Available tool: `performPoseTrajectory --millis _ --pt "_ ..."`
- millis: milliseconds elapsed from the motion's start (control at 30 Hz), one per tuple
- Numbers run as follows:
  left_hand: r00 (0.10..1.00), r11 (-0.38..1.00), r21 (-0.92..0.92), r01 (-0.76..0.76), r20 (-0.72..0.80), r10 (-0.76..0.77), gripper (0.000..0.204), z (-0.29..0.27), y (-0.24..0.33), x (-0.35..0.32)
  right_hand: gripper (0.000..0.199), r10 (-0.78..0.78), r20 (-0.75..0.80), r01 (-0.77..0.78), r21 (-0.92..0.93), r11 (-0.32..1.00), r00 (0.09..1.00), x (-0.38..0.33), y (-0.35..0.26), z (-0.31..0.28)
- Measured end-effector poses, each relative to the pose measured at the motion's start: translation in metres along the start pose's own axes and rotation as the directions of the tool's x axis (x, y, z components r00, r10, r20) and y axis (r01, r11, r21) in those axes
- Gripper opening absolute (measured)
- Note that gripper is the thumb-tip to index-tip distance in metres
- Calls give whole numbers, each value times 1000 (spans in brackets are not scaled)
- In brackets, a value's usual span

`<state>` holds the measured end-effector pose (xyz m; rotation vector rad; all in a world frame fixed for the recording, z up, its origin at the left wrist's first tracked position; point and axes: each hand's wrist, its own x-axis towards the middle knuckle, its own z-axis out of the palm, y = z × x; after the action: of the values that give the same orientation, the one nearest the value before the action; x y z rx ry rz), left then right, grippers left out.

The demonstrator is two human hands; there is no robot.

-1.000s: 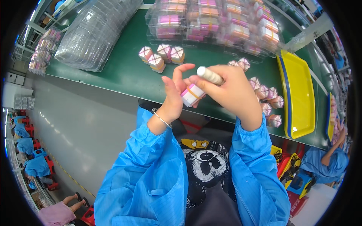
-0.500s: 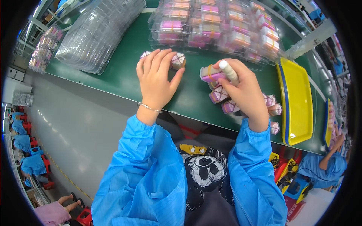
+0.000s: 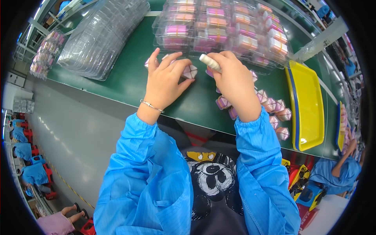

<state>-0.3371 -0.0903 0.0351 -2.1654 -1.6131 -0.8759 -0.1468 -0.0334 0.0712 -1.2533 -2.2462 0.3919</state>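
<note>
My left hand (image 3: pixel 166 81) lies on a small cluster of pink and white boxes (image 3: pixel 190 71) on the green belt (image 3: pixel 121 80), fingers spread over them. My right hand (image 3: pixel 233 80) is beside it, closed around a white cylinder (image 3: pixel 209 62) that sticks out by the thumb. More small pink boxes (image 3: pixel 270 105) lie in a loose row to the right of my right wrist. Both arms are in blue sleeves.
Clear plastic trays filled with pink boxes (image 3: pixel 219 27) are stacked at the back of the belt. A pile of empty clear trays (image 3: pixel 100 39) lies at the left. A yellow tray (image 3: pixel 307 105) sits at the right. Another person in blue (image 3: pixel 333 172) is at lower right.
My left hand stayed on the box cluster. My right hand moved left and down toward the belt, and the pink box it held up is no longer seen in it.
</note>
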Motion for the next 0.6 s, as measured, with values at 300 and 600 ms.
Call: performPoseTrajectory --millis 300,600 --pt "984 866 -473 162 10 -178 48 -10 51 -44 25 -7 -23 6 -70 998 1000 5 7 2" --pt "884 605 -651 458 268 -382 49 14 63 -54 19 34 -48 -2 560 829 998 -7 -9 -35"
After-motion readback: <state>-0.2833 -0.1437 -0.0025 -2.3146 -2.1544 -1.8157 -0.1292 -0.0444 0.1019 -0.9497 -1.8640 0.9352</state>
